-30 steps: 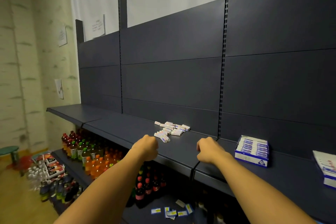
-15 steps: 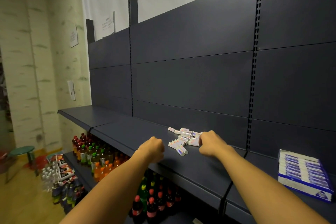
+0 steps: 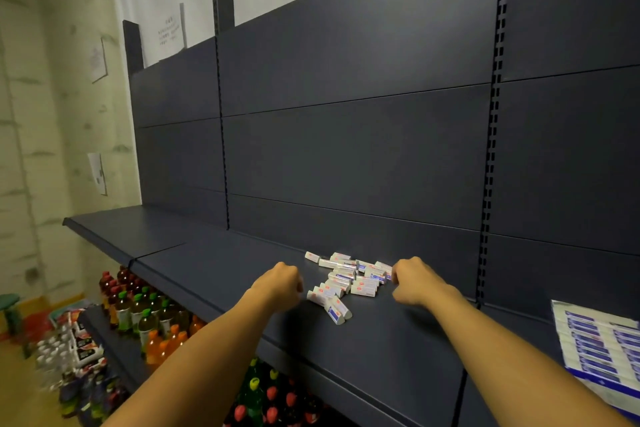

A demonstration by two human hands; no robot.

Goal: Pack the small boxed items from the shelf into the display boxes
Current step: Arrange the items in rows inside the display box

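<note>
Head view, left hand: the left hand [image 3: 282,282] sits low over the dark shelf [image 3: 214,267], just left of the pile, seen from the back with its fingers curled under; I cannot tell whether they hold anything.
Head view, right hand: the right hand [image 3: 414,279] is at the right edge of the pile, fingers curled down, with the fingertips touching or pinching the nearest small box; a firm grip is not plain from here.
Head view, task items: the small boxed items [image 3: 348,282], white with red and blue print, lie in a loose heap on the shelf between the two hands, some stacked, some askew, one pair jutting toward the near edge.
Head view, target: a display box [image 3: 601,348] with blue-striped packs already in rows stands on the shelf well to the right, partly cut off by the frame.
Head view, surroundings: bottled drinks [image 3: 145,315] fill the lower shelf at the near left.
Step in hand: gathering boxes from the heap, by my judgement.
Doing it well: close in from both sides so the boxes square up together, take a few lying the same way, and keep the stray near pair from being nudged off the front edge.
Progress: the heap looks largely unpacked, so most of the work remains.
</note>
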